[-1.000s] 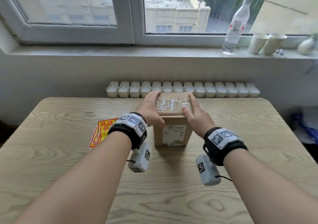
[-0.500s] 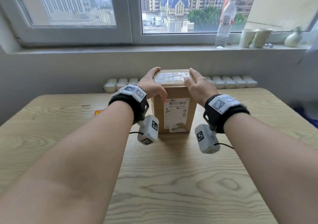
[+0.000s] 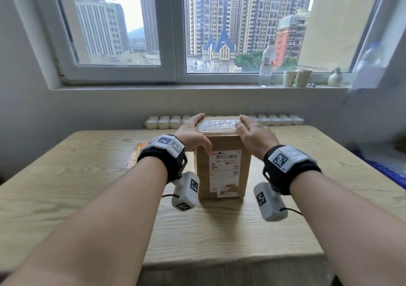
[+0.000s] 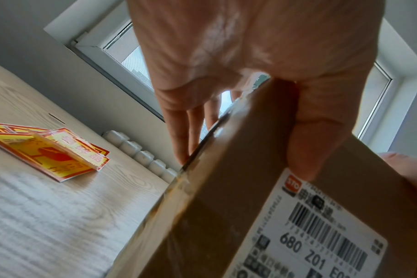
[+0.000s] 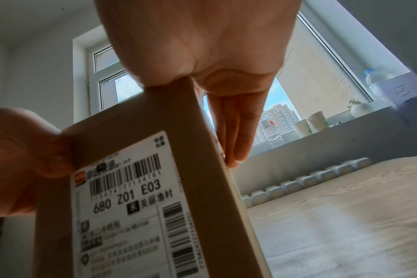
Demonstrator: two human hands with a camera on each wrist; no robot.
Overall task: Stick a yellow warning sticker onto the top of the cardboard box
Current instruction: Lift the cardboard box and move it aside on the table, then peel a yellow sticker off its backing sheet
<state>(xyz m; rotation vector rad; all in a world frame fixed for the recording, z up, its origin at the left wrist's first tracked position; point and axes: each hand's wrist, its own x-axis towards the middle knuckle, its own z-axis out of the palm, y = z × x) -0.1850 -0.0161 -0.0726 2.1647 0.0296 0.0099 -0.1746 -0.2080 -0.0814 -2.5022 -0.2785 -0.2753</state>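
Note:
The brown cardboard box point(image 3: 222, 164) stands upright on the wooden table point(image 3: 87, 186), its taped top up and a white shipping label facing me. My left hand point(image 3: 193, 136) grips the top left corner, thumb on the front face point(image 4: 305, 150) and fingers down the left side. Gripping the top right corner the same way is my right hand point(image 3: 252, 132), its fingers point(image 5: 236, 131) flat along the right side. The yellow and red warning stickers point(image 4: 52, 154) lie in a small stack on the table left of the box, mostly hidden behind my left wrist in the head view point(image 3: 137, 153).
A white ribbed radiator point(image 3: 162, 122) runs behind the table's far edge. On the windowsill stand a water bottle point(image 3: 267, 66), two paper cups point(image 3: 296, 78) and a small vase point(image 3: 335, 79). Blue items point(image 3: 386, 171) lie off the table's right side.
The head view has tilted up toward the window, showing the box more from the front. Both hands have kept their grip on the box's top corners.

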